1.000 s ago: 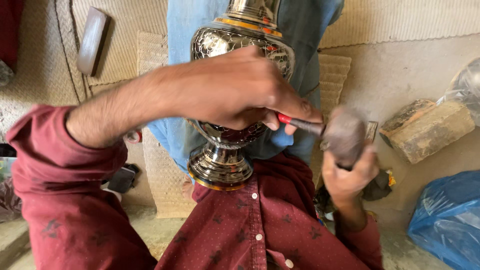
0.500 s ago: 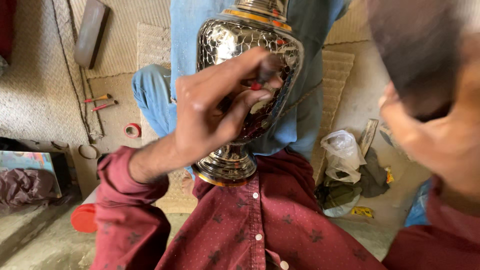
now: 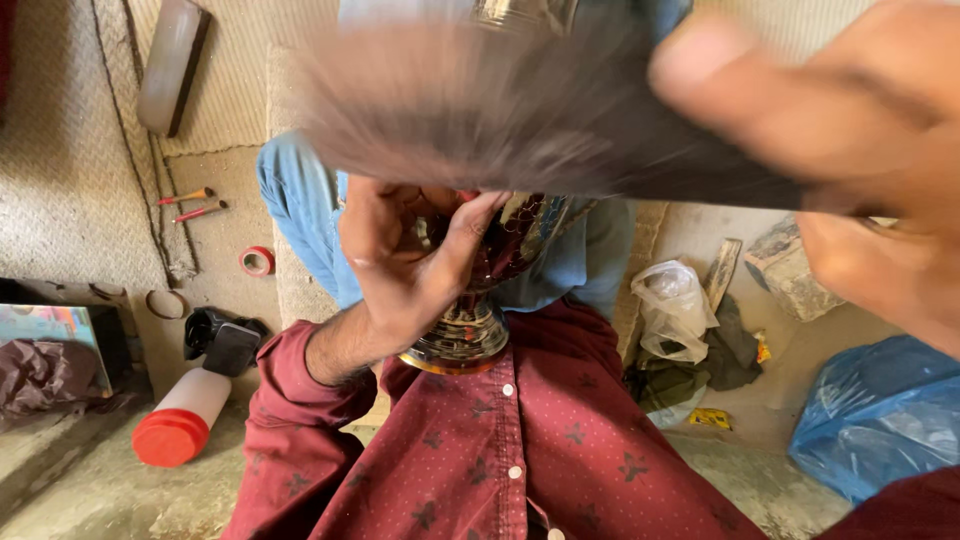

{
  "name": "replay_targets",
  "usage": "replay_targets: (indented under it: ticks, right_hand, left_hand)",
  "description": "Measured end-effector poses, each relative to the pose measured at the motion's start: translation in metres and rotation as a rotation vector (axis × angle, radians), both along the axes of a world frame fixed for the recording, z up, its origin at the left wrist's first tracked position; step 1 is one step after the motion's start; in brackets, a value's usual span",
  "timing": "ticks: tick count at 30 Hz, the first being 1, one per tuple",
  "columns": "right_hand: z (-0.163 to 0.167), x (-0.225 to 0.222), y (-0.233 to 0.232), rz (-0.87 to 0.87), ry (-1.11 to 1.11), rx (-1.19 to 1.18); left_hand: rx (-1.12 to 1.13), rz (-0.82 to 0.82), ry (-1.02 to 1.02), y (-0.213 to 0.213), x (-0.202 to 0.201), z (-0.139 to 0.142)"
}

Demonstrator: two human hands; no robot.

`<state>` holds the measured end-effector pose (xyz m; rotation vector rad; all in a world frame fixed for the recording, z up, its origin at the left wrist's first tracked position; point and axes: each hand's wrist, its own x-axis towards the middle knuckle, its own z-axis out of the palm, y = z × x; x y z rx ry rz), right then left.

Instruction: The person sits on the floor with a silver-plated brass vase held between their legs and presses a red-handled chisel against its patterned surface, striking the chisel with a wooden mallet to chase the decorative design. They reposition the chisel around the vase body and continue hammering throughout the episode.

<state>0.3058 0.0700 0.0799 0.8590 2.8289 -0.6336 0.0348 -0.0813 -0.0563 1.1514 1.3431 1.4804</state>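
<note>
Maroon shirt [image 3: 520,450], dotted and buttoned, fills the lower frame; its sleeve runs up the left forearm.

Mallet [image 3: 480,110]: broad, dark, motion-blurred block across the top of the frame, close to the camera, covering the vase's upper part.

Right hand [image 3: 860,170]: raised near the lens at upper right, blurred, fingers wrapped shut around the mallet's end.

Blue bag [image 3: 880,415]: crumpled plastic, lower right on the floor; contents cannot be told.

Left hand [image 3: 400,260]: centre frame, wrist bent, palm against the vase's body, fingers curled partly shut and pinching a small red-tipped tool [image 3: 468,197] against the metal.

Vase [image 3: 480,300]: chased, shiny metal, standing upright on the lap between shirt and blue jeans; the round foot with an orange band shows below the left hand.

Pale slab [image 3: 170,65]: long block, upper left on the woven mat.

White bag [image 3: 675,310]: thin plastic, knotted, right of the vase beside dark rags; contents hidden.

Bottle [image 3: 185,415]: white, red-capped, lying on its side at lower left.

Carton [image 3: 50,325]: flat, colourfully printed, left edge, beside brown crumpled plastic.

Tape roll [image 3: 257,261]: red ring on the floor, left of the jeans.

Two punches [image 3: 190,203]: thin, red-ended, lying side by side above the tape.
</note>
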Motion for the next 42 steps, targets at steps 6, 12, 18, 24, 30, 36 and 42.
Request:
replay_targets:
  ticks: [6, 12, 18, 24, 30, 36, 42]
  right_hand:
    - [-0.014, 0.005, -0.025, -0.196, 0.257, 0.034]
    - [-0.073, 0.032, -0.067, -0.382, 0.36, 0.177]
    - [-0.092, 0.056, -0.085, -0.608, 0.529, 0.056]
    - [-0.073, 0.042, -0.076, -0.515, 0.525, 0.131]
    - [-0.051, 0.027, -0.043, -0.315, 0.421, 0.04]
    - [-0.007, -0.014, -0.014, -0.271, 0.268, -0.021]
    - [0.02, -0.027, 0.02, -0.166, -0.006, -0.212]
  left_hand:
    - [0.028, -0.088, -0.086, 0.025, -0.011, 0.022]
    - [0.067, -0.482, 0.207, 0.063, -0.026, 0.044]
    - [0.266, -0.749, 0.325, 0.093, -0.035, 0.044]
    - [0.307, -0.879, 0.315, 0.101, -0.038, 0.042]
    - [0.325, -0.652, 0.318, 0.079, -0.032, 0.036]
    - [0.157, -0.237, 0.298, 0.044, -0.011, 0.028]
    - [0.082, -0.112, 0.157, 0.028, 0.0, 0.03]
